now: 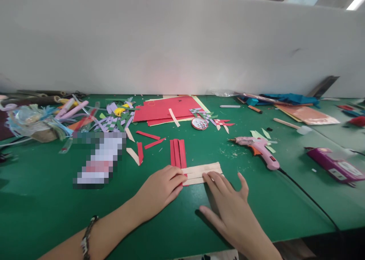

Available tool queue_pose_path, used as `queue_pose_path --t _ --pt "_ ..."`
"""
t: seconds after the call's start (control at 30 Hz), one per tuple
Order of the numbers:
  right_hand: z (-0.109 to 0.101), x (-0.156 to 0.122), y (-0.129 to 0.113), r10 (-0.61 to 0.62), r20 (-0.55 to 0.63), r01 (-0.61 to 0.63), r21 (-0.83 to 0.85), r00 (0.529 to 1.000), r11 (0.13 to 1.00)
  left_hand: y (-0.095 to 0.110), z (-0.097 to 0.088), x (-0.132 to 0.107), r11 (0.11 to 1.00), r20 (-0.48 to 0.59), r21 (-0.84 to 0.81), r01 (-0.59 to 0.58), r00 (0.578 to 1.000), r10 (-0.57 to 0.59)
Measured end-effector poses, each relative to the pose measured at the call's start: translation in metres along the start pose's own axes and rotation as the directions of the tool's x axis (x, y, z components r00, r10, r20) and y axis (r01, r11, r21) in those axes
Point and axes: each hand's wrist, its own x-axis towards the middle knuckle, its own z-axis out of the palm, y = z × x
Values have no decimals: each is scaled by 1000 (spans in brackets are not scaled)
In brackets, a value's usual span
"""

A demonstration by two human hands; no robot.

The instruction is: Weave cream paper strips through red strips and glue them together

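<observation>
Red paper strips [178, 152] stand side by side on the green table, pointing away from me. Cream paper strips [209, 168] cross their near ends and run off to the right, forming an L shape. My left hand [162, 186] is closed at the crossing, its fingertips close together and holding the strips against the table; part of the crossing is hidden under them. My right hand [226, 205] is open. Its fingertips rest on the lower cream strip near the right end, with the thumb spread away toward me.
A pink glue gun [256, 146] with a black cord lies at right, beside a purple device [333, 163]. Red paper sheets [165, 110], a round tin [199, 123] and woven paper pieces lie behind. Loose strips [139, 153] and a pixelated item [101, 161] lie left.
</observation>
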Motion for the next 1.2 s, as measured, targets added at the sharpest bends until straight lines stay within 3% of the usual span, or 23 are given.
queue_pose_path --t 0.27,0.67,1.03,1.2 --pt "-3 -2 13 -34 35 36 -54 999 998 0 -1 0 1000 -1 0 3 1000 -3" --pt "-2 6 -15 -50 43 48 54 998 997 1 -2 1 1000 -2 -1 12 1000 -12" --pt "-3 1 6 -38 28 39 -44 999 998 0 -1 -1 1000 11 27 -8 1000 8" --pt "-1 1 7 23 -2 -23 -38 1000 999 0 0 0 1000 8 24 -5 1000 5"
